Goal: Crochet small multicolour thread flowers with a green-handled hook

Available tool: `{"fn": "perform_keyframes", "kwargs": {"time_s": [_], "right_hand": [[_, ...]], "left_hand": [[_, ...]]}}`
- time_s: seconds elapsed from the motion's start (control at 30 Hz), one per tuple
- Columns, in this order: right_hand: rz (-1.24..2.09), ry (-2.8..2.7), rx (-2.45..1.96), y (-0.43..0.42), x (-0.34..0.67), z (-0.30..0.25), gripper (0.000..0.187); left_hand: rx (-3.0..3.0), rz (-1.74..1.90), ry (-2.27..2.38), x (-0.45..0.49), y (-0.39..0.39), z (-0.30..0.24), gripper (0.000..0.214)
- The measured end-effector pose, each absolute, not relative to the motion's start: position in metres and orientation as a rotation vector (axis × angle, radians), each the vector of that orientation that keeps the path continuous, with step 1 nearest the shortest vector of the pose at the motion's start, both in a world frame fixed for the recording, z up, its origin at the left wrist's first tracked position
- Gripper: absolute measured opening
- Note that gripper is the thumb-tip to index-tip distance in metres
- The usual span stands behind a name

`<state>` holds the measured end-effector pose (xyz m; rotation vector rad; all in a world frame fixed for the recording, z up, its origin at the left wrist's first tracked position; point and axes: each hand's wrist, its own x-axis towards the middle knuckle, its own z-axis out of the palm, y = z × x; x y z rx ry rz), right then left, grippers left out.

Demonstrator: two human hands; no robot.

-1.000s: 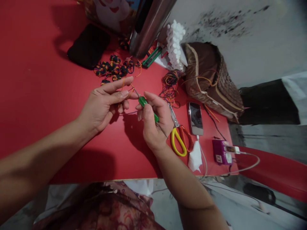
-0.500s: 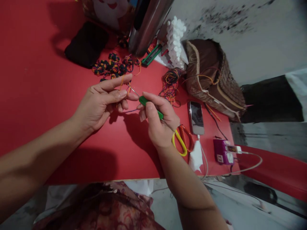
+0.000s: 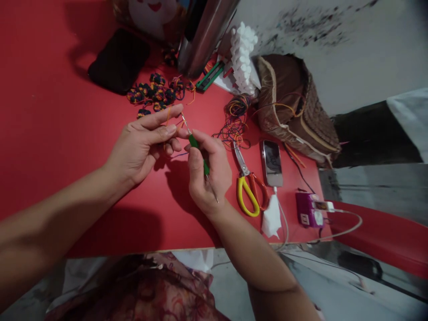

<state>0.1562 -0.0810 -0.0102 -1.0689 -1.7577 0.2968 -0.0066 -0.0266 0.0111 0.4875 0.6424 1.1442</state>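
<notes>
My left hand [image 3: 143, 142] pinches orange and purple yarn [image 3: 168, 117] between thumb and fingers, with a strand looped over the raised index finger. A green-handled crochet hook [image 3: 198, 154] is gripped in my right hand [image 3: 210, 171], its thin metal tip beside my left index fingertip. The hook's other metal end sticks out toward my wrist. Just beyond my left hand lie several small dark and orange crocheted balls [image 3: 157, 92]. A loose tangle of multicoloured yarn [image 3: 234, 118] rests to the right. The stitches between my fingers are too small to make out.
Scissors with yellow and red handles [image 3: 248, 189] lie right of my right hand, near a phone [image 3: 272, 163] on a cable. Farther back are a green cutter [image 3: 210, 76], a metal bottle [image 3: 203, 38], a black pouch [image 3: 118, 61] and a brown bag [image 3: 294, 102]. A purple plug box [image 3: 308, 209] sits at the right edge.
My right hand has shifted left and turned the crochet hook more upright, its tip now nearer my left index fingertip. The scissors are more fully uncovered. My left hand has barely moved.
</notes>
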Motion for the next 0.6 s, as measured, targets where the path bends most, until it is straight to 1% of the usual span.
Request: {"fn": "perform_keyframes", "kwargs": {"time_s": [0.17, 0.37, 0.43, 0.6], "right_hand": [[0.245, -1.788, -1.012, -0.076, 0.157, -0.010, 0.035], [0.277, -1.785, -0.970, -0.072, 0.163, -0.011, 0.033], [0.328, -1.755, -0.938, -0.069, 0.167, -0.009, 0.030], [0.578, -1.605, -0.960, -0.061, 0.177, -0.007, 0.023]], "left_hand": [[0.395, 1.126, 0.748, -0.005, -0.026, 0.022, 0.029], [0.379, 1.120, 0.769, -0.006, -0.025, 0.023, 0.029], [0.403, 1.127, 0.773, -0.008, -0.024, 0.022, 0.028], [0.493, 1.104, 0.781, -0.014, -0.022, 0.020, 0.025]]}}
